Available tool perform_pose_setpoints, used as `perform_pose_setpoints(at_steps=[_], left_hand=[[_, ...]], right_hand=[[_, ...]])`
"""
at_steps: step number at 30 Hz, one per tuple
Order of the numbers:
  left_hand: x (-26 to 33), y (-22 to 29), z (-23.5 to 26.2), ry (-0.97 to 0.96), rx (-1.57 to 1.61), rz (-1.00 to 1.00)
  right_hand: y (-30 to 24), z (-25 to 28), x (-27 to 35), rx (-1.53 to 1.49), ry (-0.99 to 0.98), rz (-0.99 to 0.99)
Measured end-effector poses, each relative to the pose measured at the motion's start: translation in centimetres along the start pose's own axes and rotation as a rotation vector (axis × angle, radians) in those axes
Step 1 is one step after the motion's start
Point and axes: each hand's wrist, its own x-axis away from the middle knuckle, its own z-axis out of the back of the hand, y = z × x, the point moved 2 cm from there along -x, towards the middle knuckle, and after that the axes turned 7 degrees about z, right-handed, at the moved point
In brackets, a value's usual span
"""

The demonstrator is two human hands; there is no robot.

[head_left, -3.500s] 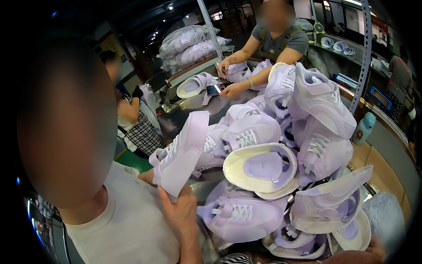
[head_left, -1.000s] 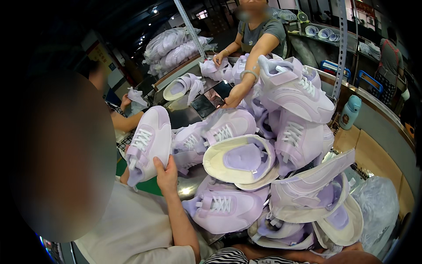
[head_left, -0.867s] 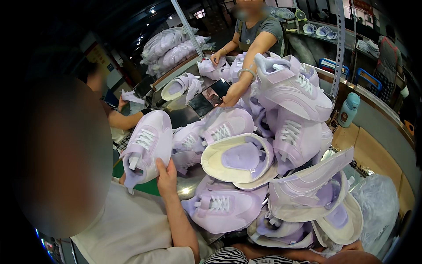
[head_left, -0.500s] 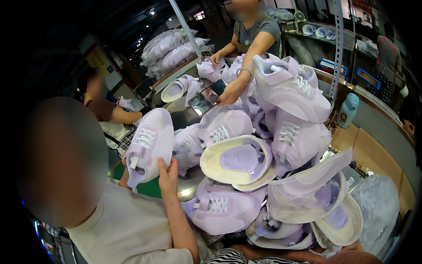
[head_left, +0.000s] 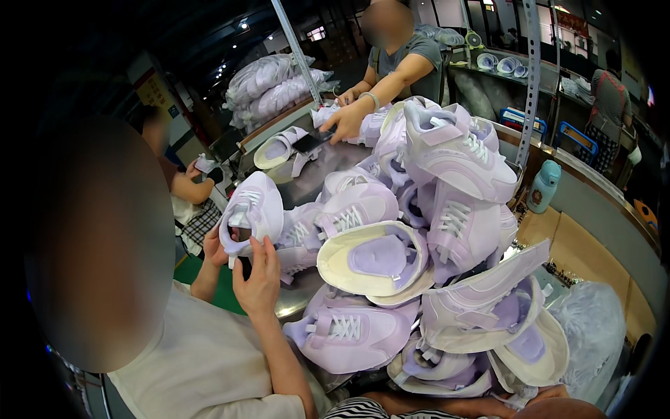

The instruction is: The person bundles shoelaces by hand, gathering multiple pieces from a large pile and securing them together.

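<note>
Neither of my hands shows; only a bare forearm and a striped sleeve lie along the lower edge, under a pile of lilac sneakers. The pile sits on a metal table. One sneaker lies open side up, showing its insole. Another rests laces up at the front. A person in a white shirt at my left holds a lilac sneaker upright with both hands.
A person in a grey shirt across the table rests a hand by a dark flat thing. A third person sits at the far left. A teal bottle stands on the right ledge. Bagged shoes are stacked behind. A plastic bag lies at the right.
The person in white has turned the sneaker upright and put a second hand on it. The person across has drawn their hand back toward the dark flat thing.
</note>
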Motion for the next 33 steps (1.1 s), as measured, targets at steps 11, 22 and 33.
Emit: perform_pose_setpoints(at_steps=[11,22,33], left_hand=[[0.9,-21.5,13.4,0.121,-0.872,0.674],[7.1,-35.6,24.9,0.021,-0.988,1.304],[6.4,-35.1,23.6,-0.079,-1.09,1.245]], right_hand=[[1.1,-1.4,1.4,-0.033,0.148,0.046],[2.5,-3.7,4.4,-0.097,0.466,0.076],[0.2,-9.8,9.7,-0.261,0.687,0.137]])
